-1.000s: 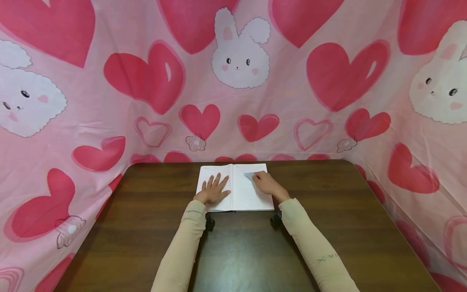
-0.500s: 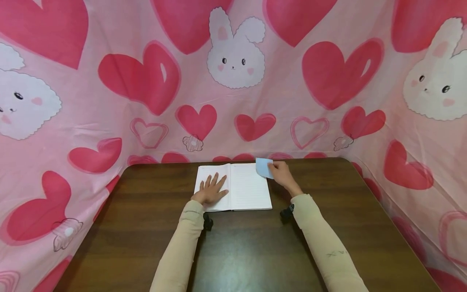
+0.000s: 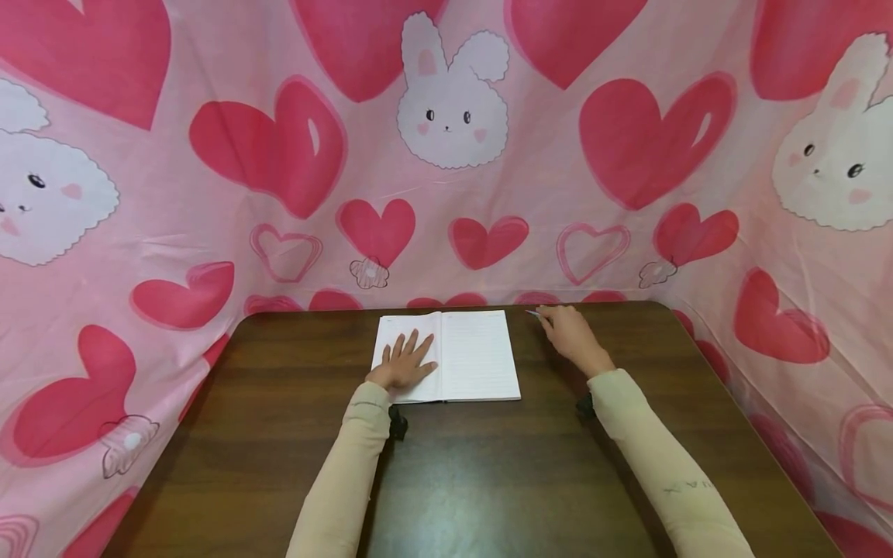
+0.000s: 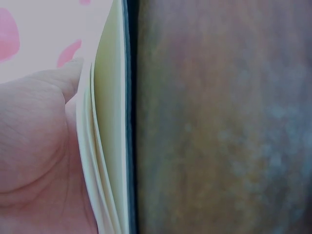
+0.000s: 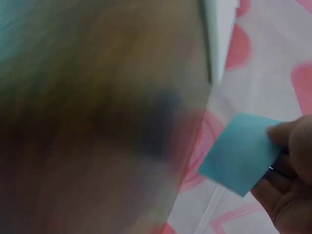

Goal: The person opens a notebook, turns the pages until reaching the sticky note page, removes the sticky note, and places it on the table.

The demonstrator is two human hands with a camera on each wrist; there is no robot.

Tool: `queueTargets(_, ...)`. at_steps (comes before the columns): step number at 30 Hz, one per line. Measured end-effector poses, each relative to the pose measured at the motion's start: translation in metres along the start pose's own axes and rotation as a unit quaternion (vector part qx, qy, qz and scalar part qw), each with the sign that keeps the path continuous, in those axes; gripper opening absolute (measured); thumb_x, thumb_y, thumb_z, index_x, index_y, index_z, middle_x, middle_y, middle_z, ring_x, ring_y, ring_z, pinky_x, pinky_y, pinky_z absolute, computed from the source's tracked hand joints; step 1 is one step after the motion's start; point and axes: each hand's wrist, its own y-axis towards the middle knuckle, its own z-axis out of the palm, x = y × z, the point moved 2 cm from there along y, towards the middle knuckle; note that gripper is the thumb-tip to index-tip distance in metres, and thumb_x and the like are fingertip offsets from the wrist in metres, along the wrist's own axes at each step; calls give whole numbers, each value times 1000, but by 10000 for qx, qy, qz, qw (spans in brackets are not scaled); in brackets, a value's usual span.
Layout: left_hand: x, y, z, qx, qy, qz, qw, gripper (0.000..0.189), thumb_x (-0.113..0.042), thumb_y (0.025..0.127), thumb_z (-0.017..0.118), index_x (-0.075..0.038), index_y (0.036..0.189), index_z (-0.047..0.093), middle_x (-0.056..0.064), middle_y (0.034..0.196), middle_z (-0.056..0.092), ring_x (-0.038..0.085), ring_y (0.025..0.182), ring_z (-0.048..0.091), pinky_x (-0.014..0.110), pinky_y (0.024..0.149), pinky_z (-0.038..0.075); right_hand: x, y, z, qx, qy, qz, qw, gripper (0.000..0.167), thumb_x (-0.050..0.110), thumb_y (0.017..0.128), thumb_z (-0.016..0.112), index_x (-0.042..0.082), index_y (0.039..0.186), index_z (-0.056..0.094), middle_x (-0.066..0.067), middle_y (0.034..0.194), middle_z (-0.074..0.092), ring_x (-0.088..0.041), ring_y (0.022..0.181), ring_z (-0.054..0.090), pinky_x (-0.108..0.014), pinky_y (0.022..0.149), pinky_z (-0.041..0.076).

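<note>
An open notebook (image 3: 477,356) with white lined pages lies at the back middle of the table. My left hand (image 3: 405,363) rests flat on its left page, fingers spread. In the left wrist view the pages (image 4: 105,161) bow up a little beside the palm (image 4: 39,146). Right of the notebook, my right hand (image 3: 572,335) pinches a light blue sticky note (image 5: 241,153) between thumb and fingers. From the head view only the note's thin edge shows past the fingers.
The dark wooden table (image 3: 474,480) ends just behind the notebook. A pink cloth (image 3: 488,186) printed with hearts and rabbits hangs around its back and sides. Black wrist-camera mounts (image 3: 398,424) sit under both sleeves.
My right hand has moved right with the blue sticky note, from over the right page to beyond the notebook's edge. The left hand has stayed on the left page.
</note>
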Motion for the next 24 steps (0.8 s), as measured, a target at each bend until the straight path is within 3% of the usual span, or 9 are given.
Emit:
queueTargets(2,2,2,2,8,1,8,10000,69,-47,109,34,-20,166,6,14,171,-12,41,155,-15,64,120,-9,2,-5,4,354,-385,-220,9984,26,3,98,63,-6,121,71,-25,120,70,-36,100,72,-49,81,58)
queueTargets(4,3,3,3,23,5,10,10000,70,-48,108,33,-21,165,4,12,171,-14,40,155,-17,63,120,-11,5,-9,8,688,-554,-478,9949,25,1,97,63,-7,119,72,-24,120,71,-38,105,71,-51,86,57)
queueTargets(8,3,2,3,-38,-90,50,9999,70,-49,108,34,-21,166,6,14,171,-12,42,155,-15,64,120,-10,10,-16,14,1178,-533,-700,9891,23,0,94,65,-5,115,74,-23,113,74,-33,98,72,-49,83,58)
queueTargets(11,1,0,2,-52,-84,-2,10000,68,-46,108,36,-19,165,9,14,171,-8,42,155,-12,64,120,-8,12,-21,15,1518,-439,-628,9854,21,2,95,67,-4,113,74,-21,108,74,-29,92,71,-48,81,58)
queueTargets(15,2,3,4,72,43,-175,9998,69,-47,109,35,-23,166,5,10,171,-13,38,156,-15,62,121,-9,11,-24,17,1804,-507,-535,9808,22,5,95,67,-3,115,73,-20,109,73,-33,101,70,-51,89,56)
queueTargets(18,6,7,7,120,90,-239,9996,70,-51,108,33,-27,165,1,7,171,-17,36,155,-18,60,121,-10,11,-27,17,1878,-484,-479,9798,29,9,96,68,-5,121,70,-22,118,71,-39,111,67,-53,96,53)
queueTargets(24,10,10,8,16,28,-193,9998,70,-51,108,34,-26,165,2,7,171,-16,37,156,-17,61,121,-10,7,-28,18,1933,-43,-407,9803,43,22,98,68,-7,129,65,-25,130,66,-39,121,63,-54,102,49)
